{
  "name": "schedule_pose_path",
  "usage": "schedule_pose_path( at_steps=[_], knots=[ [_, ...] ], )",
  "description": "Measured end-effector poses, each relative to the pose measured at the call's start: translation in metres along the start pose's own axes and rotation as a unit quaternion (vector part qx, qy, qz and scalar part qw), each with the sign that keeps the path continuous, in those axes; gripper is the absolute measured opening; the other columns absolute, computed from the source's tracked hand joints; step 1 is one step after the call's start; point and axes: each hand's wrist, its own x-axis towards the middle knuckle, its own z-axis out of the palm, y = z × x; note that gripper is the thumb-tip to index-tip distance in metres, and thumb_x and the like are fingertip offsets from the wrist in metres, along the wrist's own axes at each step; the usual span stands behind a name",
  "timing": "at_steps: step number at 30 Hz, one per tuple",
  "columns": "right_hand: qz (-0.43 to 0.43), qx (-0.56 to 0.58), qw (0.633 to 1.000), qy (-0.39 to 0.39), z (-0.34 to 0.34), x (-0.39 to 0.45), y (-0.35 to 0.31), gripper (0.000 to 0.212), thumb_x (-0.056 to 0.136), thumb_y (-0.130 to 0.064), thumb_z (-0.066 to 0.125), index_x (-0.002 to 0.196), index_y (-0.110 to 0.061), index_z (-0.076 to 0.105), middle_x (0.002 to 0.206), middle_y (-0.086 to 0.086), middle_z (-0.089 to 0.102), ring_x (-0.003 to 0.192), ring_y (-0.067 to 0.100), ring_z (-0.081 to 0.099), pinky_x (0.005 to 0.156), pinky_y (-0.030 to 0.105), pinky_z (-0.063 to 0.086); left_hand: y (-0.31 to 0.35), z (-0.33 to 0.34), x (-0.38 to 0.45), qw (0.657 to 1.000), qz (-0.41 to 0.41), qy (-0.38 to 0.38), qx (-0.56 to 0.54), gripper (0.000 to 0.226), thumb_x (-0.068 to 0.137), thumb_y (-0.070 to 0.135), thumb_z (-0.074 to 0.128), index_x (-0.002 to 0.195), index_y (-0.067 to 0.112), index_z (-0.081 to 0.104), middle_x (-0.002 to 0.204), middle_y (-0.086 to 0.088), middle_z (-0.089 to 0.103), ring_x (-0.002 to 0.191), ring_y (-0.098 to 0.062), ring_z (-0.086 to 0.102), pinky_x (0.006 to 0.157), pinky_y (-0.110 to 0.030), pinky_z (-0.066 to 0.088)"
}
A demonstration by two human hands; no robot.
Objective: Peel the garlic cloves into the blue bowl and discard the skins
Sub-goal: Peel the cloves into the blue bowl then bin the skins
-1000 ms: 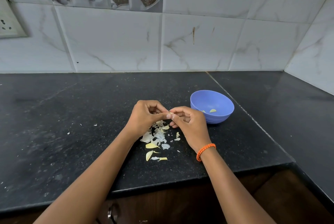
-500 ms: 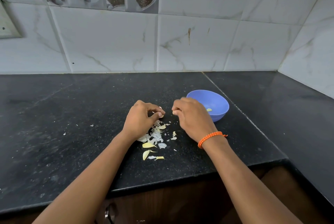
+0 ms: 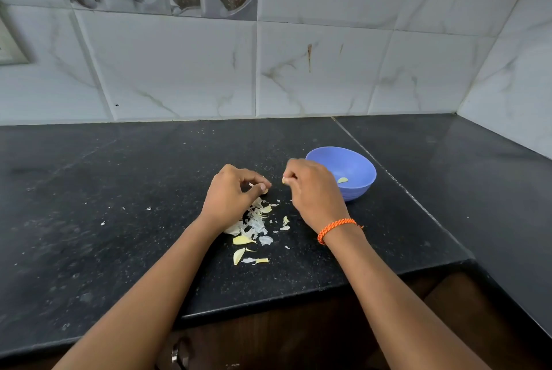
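Note:
My right hand (image 3: 313,190) pinches a pale garlic clove (image 3: 285,180) just left of the blue bowl (image 3: 355,163). One peeled clove (image 3: 342,180) lies inside the bowl. My left hand (image 3: 231,196) hovers over the pile of garlic skins (image 3: 254,223) with thumb and fingers pinched on a thin white scrap of skin (image 3: 251,185). The two hands are a small gap apart above the black counter (image 3: 119,190).
Loose skins and yellowish pieces (image 3: 243,250) are scattered on the counter toward the front edge (image 3: 298,295). A tiled wall rises behind, with a side wall at the right. A counter seam (image 3: 397,184) runs diagonally just right of the bowl.
The hands, joined on the clove a second ago, have pulled apart. My right hand has carried the clove toward the bowl while my left stays over the skins.

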Motion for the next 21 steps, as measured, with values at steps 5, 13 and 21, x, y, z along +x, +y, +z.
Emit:
schedule_pose_path(
  at_steps=[5, 13, 21],
  knots=[
    [-0.011, -0.013, 0.989, -0.144, 0.007, 0.001, 0.001, 0.017, 0.100, -0.009, 0.066, 0.098, -0.022, 0.076, 0.100, 0.001, 0.072, 0.095, 0.021, 0.064, 0.078, 0.036, 0.051, 0.009, -0.004, -0.003, 1.000, 0.008, -0.014, -0.015, 0.014, 0.097, 0.015, 0.078, 0.095, 0.026, 0.087, 0.087, 0.017, 0.079, 0.087, 0.003, 0.067, 0.073, -0.010, 0.047],
    [0.082, 0.286, 0.954, 0.036, 0.015, -0.012, 0.006, 0.016, 0.099, -0.001, 0.069, 0.102, -0.009, 0.081, 0.087, -0.003, 0.079, 0.075, 0.010, 0.077, 0.078, 0.034, 0.066, 0.010, -0.002, -0.003, 0.999, 0.011, -0.029, -0.041, 0.013, 0.089, 0.030, 0.088, 0.097, 0.038, 0.085, 0.090, 0.021, 0.078, 0.105, -0.006, 0.057, 0.086, -0.029, 0.047],
    [0.089, 0.316, 0.939, 0.099, 0.026, -0.018, 0.002, 0.005, 0.099, -0.009, 0.073, 0.095, -0.010, 0.076, 0.080, -0.001, 0.077, 0.071, 0.012, 0.076, 0.065, 0.033, 0.066, 0.009, -0.002, -0.003, 0.999, 0.015, 0.001, -0.046, 0.007, 0.087, 0.035, 0.090, 0.091, 0.038, 0.084, 0.085, 0.017, 0.078, 0.094, -0.009, 0.064, 0.084, -0.045, 0.057]
  ],
)
